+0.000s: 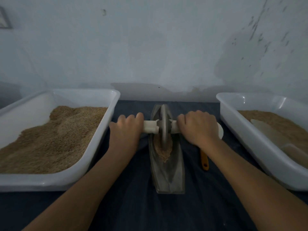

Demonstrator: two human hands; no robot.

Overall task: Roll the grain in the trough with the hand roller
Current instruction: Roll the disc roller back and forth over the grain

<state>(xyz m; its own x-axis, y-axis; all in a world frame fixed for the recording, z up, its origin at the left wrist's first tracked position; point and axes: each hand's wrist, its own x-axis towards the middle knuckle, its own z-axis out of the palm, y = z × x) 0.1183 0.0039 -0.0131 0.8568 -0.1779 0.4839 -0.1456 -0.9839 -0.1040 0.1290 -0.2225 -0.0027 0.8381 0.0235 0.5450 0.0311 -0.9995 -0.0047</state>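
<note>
Left hand (126, 129) and right hand (198, 126) curled over the pale handle ends of the hand roller (164, 126), one on each side of its grey disc, knuckles up, fingers wrapped round the bar. Disc standing upright in the trough (166, 167), toward its far end, edge sunk into the groove. Grain (162, 150) heaped in a small brown mound in the trough just on the near side of the disc, touching it. Trough lying lengthwise on a dark cloth (141, 205), narrow far tip toward the wall (150, 47). Left of the trough, a white tub (66, 180) piled with husked brown grain. Right of the trough, a second white tub (250, 139) holding a shallower layer and a pale scoop. Between trough and right tub, an orange-handled tool (204, 161), partly hidden under the right wrist.
</note>
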